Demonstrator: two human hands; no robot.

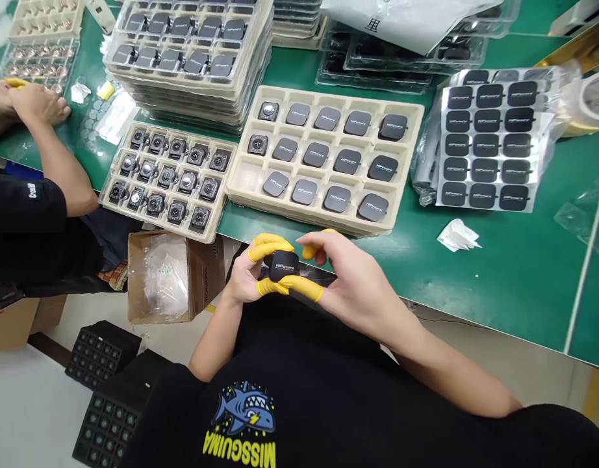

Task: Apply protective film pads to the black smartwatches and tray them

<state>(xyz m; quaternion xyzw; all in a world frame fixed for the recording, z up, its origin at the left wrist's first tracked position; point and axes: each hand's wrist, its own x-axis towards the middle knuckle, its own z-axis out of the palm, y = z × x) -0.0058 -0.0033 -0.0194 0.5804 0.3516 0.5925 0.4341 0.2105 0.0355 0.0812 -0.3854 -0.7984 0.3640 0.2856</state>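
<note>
Short-sleeved black shirt (338,403), blue shark print (251,411), yellow "MISSGUIMA" lettering (240,448), yellow finger covers (266,248) on both hands (360,283)

Left hand (245,276): fingers (266,248) bent, gripping | Right hand (353,276): forefinger (312,252) curled, thumb (302,286) extended

The square block (284,265) looks matt, the tabletop (514,273) smooth and glossy, the box (198,279) cardboard, the shirt (338,390) cloth.

A green table (523,279) carries beige tray stacks (304,218); clear trays (372,80); label sheets (533,188); crumpled white paper (456,235).
</note>
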